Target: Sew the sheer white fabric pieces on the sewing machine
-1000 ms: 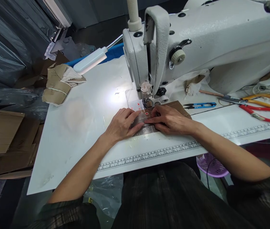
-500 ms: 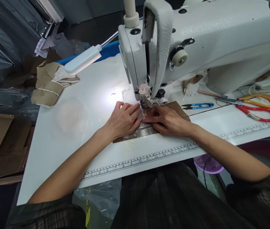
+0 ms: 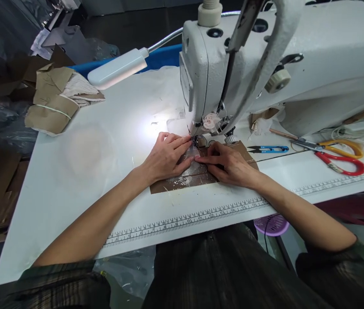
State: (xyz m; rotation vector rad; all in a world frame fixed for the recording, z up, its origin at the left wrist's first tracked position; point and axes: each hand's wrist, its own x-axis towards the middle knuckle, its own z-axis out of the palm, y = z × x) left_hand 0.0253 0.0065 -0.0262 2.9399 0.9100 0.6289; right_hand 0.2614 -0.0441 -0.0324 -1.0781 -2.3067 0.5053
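Here we press both hands flat on the brown piece (image 3: 185,180) with its shiny clear film, the left hand (image 3: 165,158) and the right hand (image 3: 230,165) with fingers stretched and fingertips almost meeting just before the needle of the sewing machine (image 3: 265,73), so nothing is grasped, only pinned to the white table (image 3: 88,171). We judge this keeps both layers smooth and straight. The lamp (image 3: 117,73) lights this spot, and the blue snips (image 3: 267,149) and scissors (image 3: 336,152) lie well apart on the right, within reach.
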